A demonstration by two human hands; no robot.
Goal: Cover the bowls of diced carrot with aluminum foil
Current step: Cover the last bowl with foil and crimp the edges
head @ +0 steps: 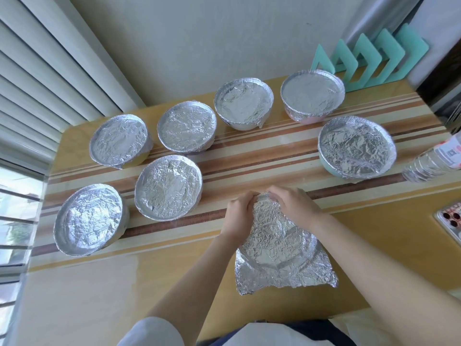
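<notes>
A crinkled sheet of aluminum foil (279, 248) lies over a bowl near the table's front, its loose corners sticking out at the near side. The bowl underneath is hidden, so no carrot shows. My left hand (239, 216) grips the foil at the far left rim, fingers curled down over the edge. My right hand (294, 203) presses and curls over the foil at the far right rim. Several other bowls stand foil-wrapped on the table, such as one at front left (89, 219) and one at right (356, 147).
A striped wooden table (174, 270) carries everything. A plastic water bottle (434, 161) lies at the right edge, a phone (451, 221) further right. Teal cutting boards (369, 58) lean against the back wall. Window blinds (37, 83) run along the left.
</notes>
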